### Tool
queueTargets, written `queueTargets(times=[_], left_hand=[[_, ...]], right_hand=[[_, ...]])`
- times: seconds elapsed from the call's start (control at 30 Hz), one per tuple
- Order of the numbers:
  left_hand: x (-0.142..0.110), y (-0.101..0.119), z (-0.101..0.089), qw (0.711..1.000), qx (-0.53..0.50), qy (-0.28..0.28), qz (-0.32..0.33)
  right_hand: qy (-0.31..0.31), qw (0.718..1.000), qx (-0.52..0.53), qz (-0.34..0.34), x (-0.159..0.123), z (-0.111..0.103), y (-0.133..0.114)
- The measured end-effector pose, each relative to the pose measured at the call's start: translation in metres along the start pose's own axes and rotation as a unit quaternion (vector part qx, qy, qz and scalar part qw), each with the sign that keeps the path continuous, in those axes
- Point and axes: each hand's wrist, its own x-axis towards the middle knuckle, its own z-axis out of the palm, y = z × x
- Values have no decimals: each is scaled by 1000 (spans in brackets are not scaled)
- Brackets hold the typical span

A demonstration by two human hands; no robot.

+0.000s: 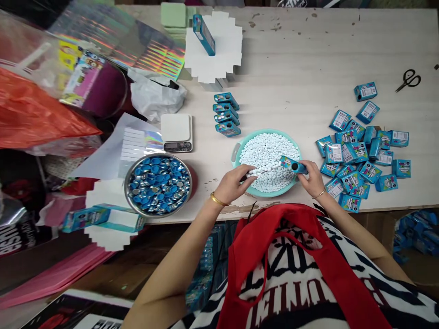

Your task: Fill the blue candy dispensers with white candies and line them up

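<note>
A light-green basin [236,155] full of small white candies [269,146] stands at the table's front edge. Over its right side, my right hand [311,179] grips a small blue candy box [291,165]; a round dark hole shows in the box's face. My left hand [236,183] is at the basin's left side, thumb and fingers closing on a few white candies. Behind the basin to the left, several blue boxes [228,129] stand in a row, white candies showing at the hole of one.
Left of the basin is a steel bowl [188,196] of blue-and-silver caps, with a digital scale [175,128] behind it. Many blue boxes [353,153] lie scattered at the right, near black scissors [408,81]. A white card stack [222,41] carries one blue box [205,35].
</note>
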Motion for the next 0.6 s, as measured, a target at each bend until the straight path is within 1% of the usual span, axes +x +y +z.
queueTargets(times=[0.07,0.17,0.3,0.43,0.53,0.6], left_hand=[[6,12,-15,999,23,-31,24],[16,23,-26,993,72,-74,50],[24,36,-37,979,161,-124,29],[29,57,-48,965,222,-141,8],[33,72,-53,963,228,-145,7],[33,80,-55,963,227,-144,11]], right_hand=[[-26,999,-27,-32,6,5,-6],[-46,996,-54,-60,12,11,-11],[-58,990,-98,-82,14,16,-13],[-64,986,-117,-103,15,18,-13],[-62,987,-105,-108,16,21,-13],[-65,988,-94,-100,16,24,-13]])
